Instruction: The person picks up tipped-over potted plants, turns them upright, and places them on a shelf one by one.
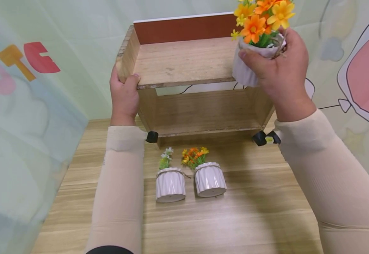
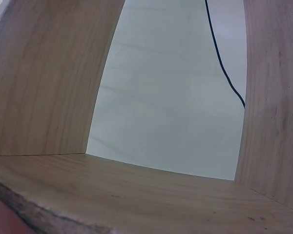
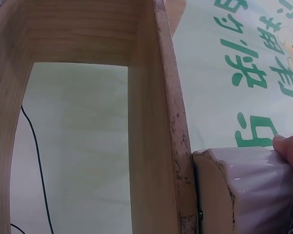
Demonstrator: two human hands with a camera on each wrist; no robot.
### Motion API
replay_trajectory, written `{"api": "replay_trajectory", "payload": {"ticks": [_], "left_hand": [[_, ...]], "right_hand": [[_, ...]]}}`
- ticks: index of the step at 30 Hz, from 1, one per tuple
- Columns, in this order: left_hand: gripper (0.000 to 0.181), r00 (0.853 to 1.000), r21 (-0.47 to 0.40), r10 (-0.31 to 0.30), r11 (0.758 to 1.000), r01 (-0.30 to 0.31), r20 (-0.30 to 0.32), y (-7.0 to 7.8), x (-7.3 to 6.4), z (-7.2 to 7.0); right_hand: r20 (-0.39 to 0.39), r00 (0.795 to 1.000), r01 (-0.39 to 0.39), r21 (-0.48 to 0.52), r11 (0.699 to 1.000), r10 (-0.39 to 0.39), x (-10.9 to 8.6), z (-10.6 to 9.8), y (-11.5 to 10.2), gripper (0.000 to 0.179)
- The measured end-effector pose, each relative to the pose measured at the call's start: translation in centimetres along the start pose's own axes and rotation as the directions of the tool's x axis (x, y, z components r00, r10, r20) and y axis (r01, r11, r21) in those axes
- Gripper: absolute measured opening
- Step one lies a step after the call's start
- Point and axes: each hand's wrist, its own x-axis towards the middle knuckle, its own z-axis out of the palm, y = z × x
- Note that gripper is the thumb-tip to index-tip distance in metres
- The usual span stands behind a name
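Note:
A small two-tier wooden shelf [image 1: 184, 63] stands on the table. My left hand [image 1: 124, 97] grips its upper left corner, thumb on the top board; in the left wrist view only a blurred bit of skin shows in the lower left corner. My right hand [image 1: 284, 72] holds a white fluted flowerpot [image 1: 245, 70] with orange and yellow flowers [image 1: 263, 21] at the top board's right end. In the right wrist view, this pot [image 3: 256, 180] has its base beside the board's front edge; whether they touch I cannot tell.
Two more white pots lie tipped on the wooden table [image 1: 251, 225] before the shelf: one with white flowers [image 1: 170, 185], one with orange flowers [image 1: 210, 180]. Printed curtains [image 1: 29, 123] hang at the sides and back. A thin dark cable [image 2: 222, 63] shows behind the open-backed shelf.

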Motion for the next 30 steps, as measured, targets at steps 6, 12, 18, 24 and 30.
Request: {"api": "replay_trajectory", "payload": {"ticks": [6,12,18,24,30], "left_hand": [[0.065,1.000,-0.004,0.002,1.000,-0.002,0.005,-0.1,0.1,0.0],[0.065,1.000,0.000,0.010,1.000,-0.010,0.007,-0.1,0.1,0.0],[0.064,1.000,-0.003,0.002,1.000,-0.002,0.000,0.0,0.1,-0.1],[0.063,1.000,0.009,0.004,1.000,-0.004,-0.003,0.0,0.1,-0.1],[0.064,1.000,0.011,0.007,1.000,-0.007,0.000,0.0,0.0,-0.1]], "right_hand": [[0.004,1.000,-0.025,-0.005,1.000,0.025,0.3,-0.3,-0.1,0.075],[0.015,0.999,-0.033,-0.031,0.999,0.034,0.6,-0.5,0.2,0.076],[0.025,0.998,-0.058,-0.028,0.998,0.059,1.1,-0.8,0.9,0.076],[0.034,0.997,-0.065,-0.010,0.998,0.065,1.3,-0.9,1.1,0.077],[0.027,0.998,-0.056,-0.013,0.998,0.056,1.3,-1.0,1.1,0.076]]}}
